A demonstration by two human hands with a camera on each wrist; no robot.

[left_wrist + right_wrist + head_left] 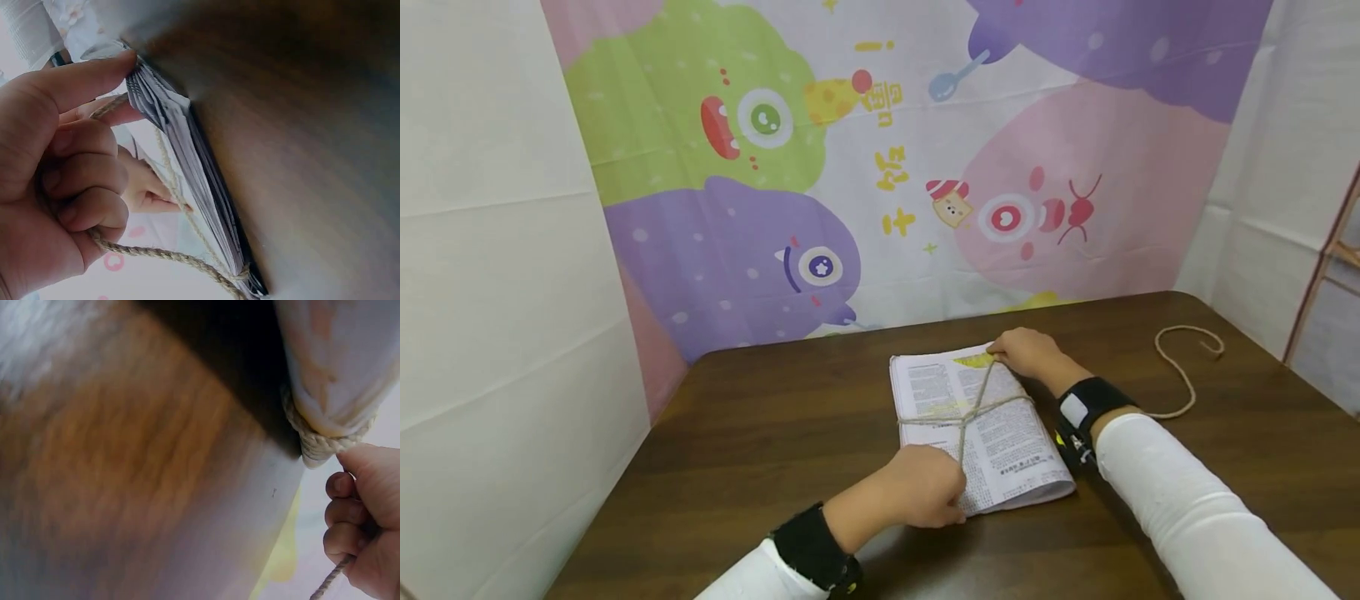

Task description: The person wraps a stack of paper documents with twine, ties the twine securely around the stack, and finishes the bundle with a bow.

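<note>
A folded stack of newspapers (1018, 457) lies on the table, with a jute rope (967, 418) crossing over its top face near the middle. At the near edge, my left hand (925, 483) grips the rope in curled fingers. In the left wrist view, its thumb (103, 72) rests at the corner of the layered newspapers (181, 134). My right hand (1030, 354) is at the far edge, holding the rope. The right wrist view shows curled fingers (344, 512) around a strand, with the thumb side right at the rope (322, 444) wrapped over the newspaper edge.
A loose length of rope (1192, 395) curves across the right side of the brown wooden table (760, 425). Behind the table hangs a cloth with cartoon figures (910, 275). White sheets (512, 250) stand at the sides.
</note>
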